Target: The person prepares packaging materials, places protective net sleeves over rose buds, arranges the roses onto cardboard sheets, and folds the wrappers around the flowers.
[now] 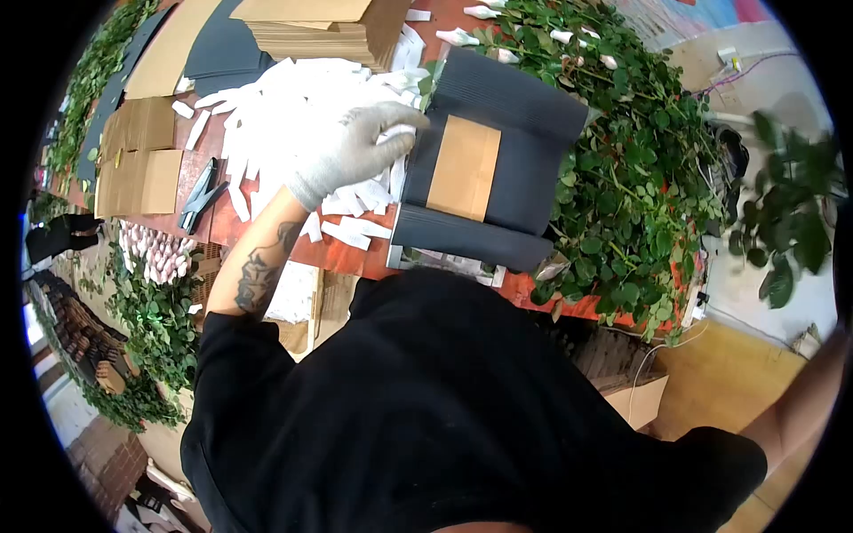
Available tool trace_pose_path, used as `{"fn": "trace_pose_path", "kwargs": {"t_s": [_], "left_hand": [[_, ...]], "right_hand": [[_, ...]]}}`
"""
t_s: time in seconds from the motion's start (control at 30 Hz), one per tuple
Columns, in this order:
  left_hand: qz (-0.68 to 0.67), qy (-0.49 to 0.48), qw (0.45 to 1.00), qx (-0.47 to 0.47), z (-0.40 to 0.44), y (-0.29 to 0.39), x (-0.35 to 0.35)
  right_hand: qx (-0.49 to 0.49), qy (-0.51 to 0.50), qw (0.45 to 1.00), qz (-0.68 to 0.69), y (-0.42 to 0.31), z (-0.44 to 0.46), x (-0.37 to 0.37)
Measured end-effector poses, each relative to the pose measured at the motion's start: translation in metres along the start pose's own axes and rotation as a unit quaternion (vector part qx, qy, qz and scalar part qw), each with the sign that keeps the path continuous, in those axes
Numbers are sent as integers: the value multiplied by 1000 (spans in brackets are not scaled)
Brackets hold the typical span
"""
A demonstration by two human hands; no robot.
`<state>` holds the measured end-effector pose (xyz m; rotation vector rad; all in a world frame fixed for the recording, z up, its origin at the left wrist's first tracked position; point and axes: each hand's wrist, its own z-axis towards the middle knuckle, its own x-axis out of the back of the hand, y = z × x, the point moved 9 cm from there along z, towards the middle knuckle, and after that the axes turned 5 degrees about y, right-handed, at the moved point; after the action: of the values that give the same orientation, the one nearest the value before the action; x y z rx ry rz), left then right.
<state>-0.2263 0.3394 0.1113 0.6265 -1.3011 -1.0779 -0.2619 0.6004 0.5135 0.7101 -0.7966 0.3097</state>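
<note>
My left hand (pixel 360 147), in a pale grey work glove, reaches over a heap of white paper pieces (pixel 284 98). Its fingers are stretched out and a little apart, with nothing visible in them, close to the left edge of a dark corrugated sheet (pixel 524 151). That sheet is curled up at its far and near ends, and a brown cardboard rectangle (pixel 465 169) lies on its middle. My right forearm (pixel 804 400) runs out at the right edge, so the right hand is out of sight. Blurred leafy stems (pixel 786 213) hang above that arm.
Piled rose stems (pixel 622 195) with pale buds cover the table's right side. At the back stands a stack of cardboard sheets (pixel 329 35). A stapler-like tool (pixel 203 197) lies left, beside folded brown cardboard (pixel 138 169). More bundled roses (pixel 155 253) stand lower left.
</note>
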Motion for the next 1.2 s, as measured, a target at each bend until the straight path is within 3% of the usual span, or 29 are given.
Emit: {"fn": "trace_pose_path", "kwargs": {"t_s": [0.03, 0.1, 0.13, 0.2, 0.23, 0.27, 0.37, 0.43, 0.5, 0.57, 0.6, 0.7, 0.77, 0.87, 1.03, 1.2], "left_hand": [[23, 16, 999, 24, 2, -3, 2], [40, 22, 999, -23, 5, 6, 1], [39, 17, 999, -21, 6, 5, -3], [117, 20, 979, -166, 4, 28, -11], [116, 20, 980, -161, 7, 25, -14], [132, -4, 974, -181, 9, 24, -24], [155, -47, 970, -180, 18, 14, -47], [181, -129, 956, -189, 19, 12, -69], [201, -145, 947, -202, 21, 11, -74], [199, -171, 953, -154, 21, 0, -72], [200, -176, 951, -154, 22, -5, -73], [216, -166, 949, -157, 21, -4, -74], [200, -210, 954, -73, 23, -6, -74], [208, -178, 958, -86, 24, -14, -80], [191, -153, 965, -99, 21, -17, -84], [196, -137, 965, -111, 24, -2, -82]], "right_hand": [[26, -35, 994, -99, -17, -20, -37], [198, -24, 976, 82, -131, -65, -99], [240, -45, 967, 78, -163, -89, -137], [246, -215, 944, 42, -217, -136, -202], [229, -281, 928, 81, -240, -156, -229], [236, -224, 935, 142, -260, -167, -231], [199, -341, 900, 184, -280, -187, -255], [181, -318, 901, 234, -270, -184, -252], [153, -294, 901, 281, -265, -176, -244], [152, -320, 892, 281, -271, -172, -246], [156, -235, 917, 283, -272, -181, -246], [124, -222, 917, 308, -271, -185, -255], [127, -228, 910, 323, -272, -180, -261], [126, -242, 900, 341, -272, -180, -267], [132, -165, 918, 336, -269, -190, -258], [124, -186, 907, 356, -274, -180, -257]]}}
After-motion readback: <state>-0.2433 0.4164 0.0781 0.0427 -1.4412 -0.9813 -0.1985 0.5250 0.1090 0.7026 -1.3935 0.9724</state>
